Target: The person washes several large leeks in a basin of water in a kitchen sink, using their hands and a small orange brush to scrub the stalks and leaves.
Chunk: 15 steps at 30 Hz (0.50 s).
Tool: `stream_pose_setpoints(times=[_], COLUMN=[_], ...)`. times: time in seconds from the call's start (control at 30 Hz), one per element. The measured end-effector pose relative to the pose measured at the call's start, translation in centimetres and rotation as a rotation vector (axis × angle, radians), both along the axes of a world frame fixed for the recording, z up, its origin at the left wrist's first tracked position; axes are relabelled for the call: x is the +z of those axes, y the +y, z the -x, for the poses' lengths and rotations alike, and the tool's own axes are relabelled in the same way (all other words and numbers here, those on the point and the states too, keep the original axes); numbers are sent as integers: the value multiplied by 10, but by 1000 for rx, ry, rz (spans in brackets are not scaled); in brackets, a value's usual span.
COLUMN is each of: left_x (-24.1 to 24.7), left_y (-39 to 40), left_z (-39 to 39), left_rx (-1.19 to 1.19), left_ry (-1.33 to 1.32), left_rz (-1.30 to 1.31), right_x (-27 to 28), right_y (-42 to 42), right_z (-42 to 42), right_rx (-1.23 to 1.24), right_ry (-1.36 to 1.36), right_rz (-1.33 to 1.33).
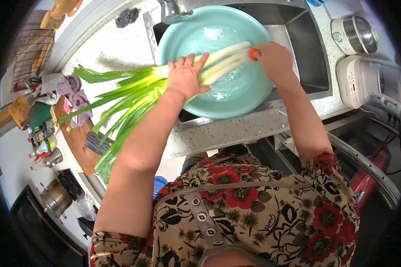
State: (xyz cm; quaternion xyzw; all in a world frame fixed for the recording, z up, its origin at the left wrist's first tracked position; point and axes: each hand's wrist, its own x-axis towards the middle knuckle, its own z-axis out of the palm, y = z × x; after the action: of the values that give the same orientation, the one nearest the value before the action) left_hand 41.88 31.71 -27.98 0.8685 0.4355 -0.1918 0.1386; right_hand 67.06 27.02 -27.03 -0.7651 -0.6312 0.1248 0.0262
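Observation:
Several long green onions (220, 69) lie across a pale turquoise plastic basin (250, 96) that holds water. Their white ends are over the water, and their green leaves spread left over the speckled counter and hang past its edge. My left hand (187, 76) lies on the stalks with its fingers spread; whether it grips them is hard to tell. At the root ends, over the basin's right side, my right hand (274, 61) pinches a small red object (254, 54) whose kind does not show clearly.
The basin sits over a stainless steel sink (307, 50) beneath a faucet (173, 13). A black scouring pad (127, 17) lies at the back left. Small white appliances (351, 81) stand right; a wooden board (77, 140), cloth and bottles are left.

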Motion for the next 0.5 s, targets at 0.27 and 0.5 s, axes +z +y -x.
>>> stream_pose_setpoints(times=[0.27,0.5], left_x=[7,5], left_y=[4,-9], left_z=[-11,-12], left_rx=[14,25], left_ry=[90,101], left_rz=[-3,2], right_x=[-52,72], right_y=[-4,-43], right_z=[-13,-25], right_rx=[-55,-247], right_ry=[29,642], right_rz=[-117,-356])
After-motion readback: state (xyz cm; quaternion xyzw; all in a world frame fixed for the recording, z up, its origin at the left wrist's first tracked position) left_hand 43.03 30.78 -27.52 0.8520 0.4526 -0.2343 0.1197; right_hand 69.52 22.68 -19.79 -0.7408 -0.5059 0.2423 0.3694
